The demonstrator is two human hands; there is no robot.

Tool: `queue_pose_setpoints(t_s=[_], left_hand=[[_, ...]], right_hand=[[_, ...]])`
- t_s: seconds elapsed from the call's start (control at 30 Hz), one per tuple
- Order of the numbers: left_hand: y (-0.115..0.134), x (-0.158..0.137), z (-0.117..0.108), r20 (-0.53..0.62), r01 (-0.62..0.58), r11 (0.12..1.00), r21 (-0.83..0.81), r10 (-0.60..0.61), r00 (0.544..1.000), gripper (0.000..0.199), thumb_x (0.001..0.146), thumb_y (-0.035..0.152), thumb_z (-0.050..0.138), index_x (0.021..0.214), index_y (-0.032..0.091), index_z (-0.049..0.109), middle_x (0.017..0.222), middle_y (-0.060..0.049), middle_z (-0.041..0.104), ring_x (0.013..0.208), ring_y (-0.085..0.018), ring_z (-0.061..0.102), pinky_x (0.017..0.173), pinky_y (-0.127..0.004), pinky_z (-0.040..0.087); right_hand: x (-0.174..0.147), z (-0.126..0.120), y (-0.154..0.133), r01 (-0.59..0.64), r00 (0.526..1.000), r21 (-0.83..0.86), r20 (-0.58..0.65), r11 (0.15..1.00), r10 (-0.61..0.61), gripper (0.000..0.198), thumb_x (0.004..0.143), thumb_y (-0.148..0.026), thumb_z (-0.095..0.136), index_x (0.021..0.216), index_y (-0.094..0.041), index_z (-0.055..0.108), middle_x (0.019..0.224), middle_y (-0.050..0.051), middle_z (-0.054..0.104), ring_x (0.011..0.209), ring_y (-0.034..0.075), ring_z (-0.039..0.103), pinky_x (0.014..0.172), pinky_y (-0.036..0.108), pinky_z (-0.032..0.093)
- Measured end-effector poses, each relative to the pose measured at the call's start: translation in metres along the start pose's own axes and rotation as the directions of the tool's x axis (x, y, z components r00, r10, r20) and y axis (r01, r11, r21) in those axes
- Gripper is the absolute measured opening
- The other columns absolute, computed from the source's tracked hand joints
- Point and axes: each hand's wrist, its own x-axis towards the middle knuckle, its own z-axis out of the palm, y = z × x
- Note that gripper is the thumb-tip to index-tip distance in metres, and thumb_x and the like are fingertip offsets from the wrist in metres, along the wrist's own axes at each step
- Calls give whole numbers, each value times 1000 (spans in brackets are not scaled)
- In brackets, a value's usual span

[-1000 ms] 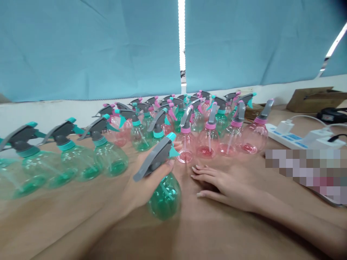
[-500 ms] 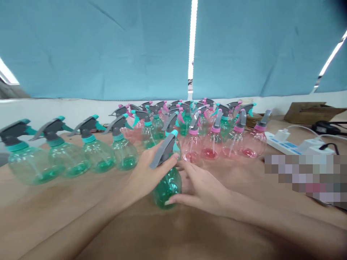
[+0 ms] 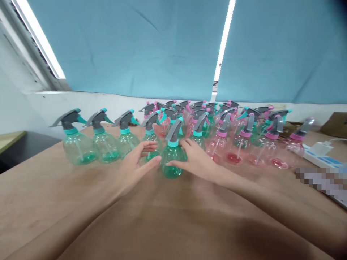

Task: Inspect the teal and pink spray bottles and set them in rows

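Observation:
A green spray bottle [image 3: 171,168] with a grey trigger head and turquoise collar stands upright on the table in front of me. My right hand [image 3: 196,157] grips it from the right, thumb across the front and fingers behind. Just left of it is my left hand [image 3: 141,159], open, with its thumb tip close to the bottle and its fingers stretched toward the row behind. Beyond that hand stands another green spray bottle [image 3: 151,135], partly covered by the fingers. More green spray bottles [image 3: 78,148] line up to the left.
Pink spray bottles [image 3: 234,148] form a row to the right, with several mixed pink and green ones crowded behind. A white power strip [image 3: 322,157] and a brown cardboard box [image 3: 334,124] lie at the right. The wooden table [image 3: 35,187] ends at the left.
The green bottle has gone from tilted to upright on the table. My left hand has let go of its neck and moved left. The view has turned left.

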Motion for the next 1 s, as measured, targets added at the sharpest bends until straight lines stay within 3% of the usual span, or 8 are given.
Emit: queue_pose_setpoints(t_s=[0.07, 0.2, 0.43, 0.73, 0.9, 1.0], left_hand=[[-6, -9, -6, -31, 19, 1000, 24, -18, 999, 43, 84, 53, 56, 111, 19, 56, 119, -11, 67, 111, -30, 62, 98, -49, 46], [-14, -20, -11, 19, 49, 993, 106, -52, 998, 38, 85, 53, 53, 106, 22, 59, 116, -9, 68, 107, -31, 62, 94, -50, 47], [-13, -24, -8, 2, -9, 996, 93, 9, 1000, 29, 83, 45, 53, 98, 22, 60, 102, -6, 71, 95, -25, 65, 88, -40, 49], [-14, -19, -2, 39, -29, 997, 76, 27, 999, 29, 83, 43, 53, 101, 21, 61, 94, -4, 68, 82, -22, 63, 79, -35, 47], [-15, -12, 4, 245, -22, 998, 61, 7, 969, 31, 87, 45, 51, 105, 22, 61, 82, -1, 66, 68, -18, 58, 63, -29, 45], [-12, -1, 15, 389, -13, 989, 150, -46, 920, 38, 89, 52, 50, 115, 26, 61, 77, 1, 65, 63, -17, 55, 60, -28, 40]], right_hand=[[9, -1, 4, -28, 1000, -69, 7, 997, 28, 67, 78, -61, 68, 122, -13, 53, 118, 17, 59, 117, 35, 52, 93, 49, 46], [23, -7, 3, -104, 991, -230, 56, 968, 120, 60, 78, -61, 68, 112, -13, 57, 106, 16, 64, 108, 36, 58, 84, 46, 49], [38, -11, -3, -193, 972, -309, 67, 931, 224, 50, 78, -55, 71, 103, -15, 56, 90, 13, 69, 88, 34, 67, 64, 37, 48], [41, -6, -6, -229, 967, -325, 36, 917, 254, 51, 81, -55, 68, 110, -14, 56, 100, 14, 72, 93, 35, 69, 69, 39, 50], [2, -23, -8, -180, 983, -248, -26, 952, 180, 62, 83, -55, 66, 131, -18, 50, 123, 10, 66, 109, 31, 64, 79, 40, 52], [-23, -40, 2, -188, 981, -196, -75, 962, 177, 41, 87, -48, 64, 117, -21, 62, 110, 7, 72, 99, 29, 68, 77, 40, 52]])
